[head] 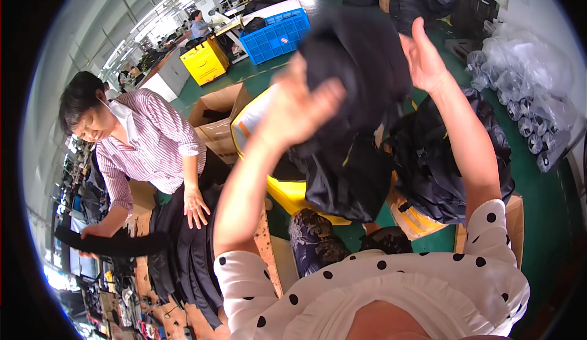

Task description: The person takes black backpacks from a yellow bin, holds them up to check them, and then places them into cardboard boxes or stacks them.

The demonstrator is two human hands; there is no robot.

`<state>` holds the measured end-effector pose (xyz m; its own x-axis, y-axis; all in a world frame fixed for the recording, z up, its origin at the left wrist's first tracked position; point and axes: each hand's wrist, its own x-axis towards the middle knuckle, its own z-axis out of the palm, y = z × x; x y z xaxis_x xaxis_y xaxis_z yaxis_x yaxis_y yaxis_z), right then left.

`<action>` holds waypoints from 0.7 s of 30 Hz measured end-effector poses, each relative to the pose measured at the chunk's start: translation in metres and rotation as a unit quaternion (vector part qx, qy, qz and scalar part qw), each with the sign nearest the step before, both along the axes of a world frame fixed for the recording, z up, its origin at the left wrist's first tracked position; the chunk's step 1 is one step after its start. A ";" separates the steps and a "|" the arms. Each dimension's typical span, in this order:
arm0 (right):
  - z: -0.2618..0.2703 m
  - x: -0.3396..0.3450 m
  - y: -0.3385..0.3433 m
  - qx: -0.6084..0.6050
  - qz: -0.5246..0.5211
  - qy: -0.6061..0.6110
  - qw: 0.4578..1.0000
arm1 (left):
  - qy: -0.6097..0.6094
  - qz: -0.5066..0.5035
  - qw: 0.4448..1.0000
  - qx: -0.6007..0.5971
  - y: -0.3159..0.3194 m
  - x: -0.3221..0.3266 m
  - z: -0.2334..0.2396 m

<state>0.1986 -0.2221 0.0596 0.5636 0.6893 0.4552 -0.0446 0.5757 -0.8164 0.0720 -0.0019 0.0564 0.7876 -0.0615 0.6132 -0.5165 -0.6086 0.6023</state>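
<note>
A blurred black fabric piece (357, 55) is up in front of me, between my two hands. My left hand (300, 106), also blurred, overlaps its left edge with the thumb spread from the fingers. At its right edge is my right hand (426, 60), thumb raised and palm turned toward the cloth. Some right fingertips are hidden at the fabric, so I cannot tell whether either hand grips it. Below hangs or lies more black fabric (348, 184), over a yellow-and-white bag (286, 191).
On my left, a co-worker (146, 143) holds a curved black strip (112, 243) over a wooden table (160, 315) with black fabric pieces (183, 248). A cardboard box (220, 124), blue crate (275, 37), black bundle (440, 165) and clear plastic bags (527, 65) stand around.
</note>
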 end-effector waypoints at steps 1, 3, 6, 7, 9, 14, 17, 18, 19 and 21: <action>-0.005 -0.001 -0.005 -0.117 -0.054 -0.036 0.991 | -0.010 -0.115 0.993 0.006 -0.020 -0.014 -0.018; -0.014 -0.008 0.001 -0.355 -0.163 -0.129 0.911 | -0.121 -0.162 0.972 0.120 -0.045 -0.029 -0.070; -0.033 -0.020 0.011 -0.497 -0.155 -0.276 0.808 | -0.150 -0.154 0.973 0.085 -0.080 -0.044 -0.130; -0.040 -0.024 0.015 -0.502 -0.170 -0.337 0.779 | -0.158 -0.149 0.972 0.091 -0.088 -0.044 -0.145; -0.043 -0.045 0.017 -0.525 -0.248 -0.489 0.651 | -0.103 -0.155 0.980 0.073 -0.099 -0.050 -0.170; -0.025 -0.078 0.034 -0.619 -0.159 -0.569 0.518 | -0.154 -0.161 0.972 0.079 -0.123 -0.043 -0.177; -0.049 -0.093 0.039 -0.633 -0.164 -0.669 0.353 | -0.150 -0.171 0.970 0.080 -0.132 -0.040 -0.177; -0.058 -0.097 0.047 -0.674 -0.127 -0.690 0.232 | -0.116 -0.177 0.973 0.094 -0.135 -0.038 -0.180; -0.090 -0.083 0.049 -0.677 -0.130 -0.710 0.147 | -0.092 -0.170 0.975 0.113 -0.136 -0.039 -0.185; -0.122 -0.059 0.046 -0.660 -0.219 -0.716 0.060 | -0.136 -0.177 0.975 0.015 -0.141 -0.040 -0.179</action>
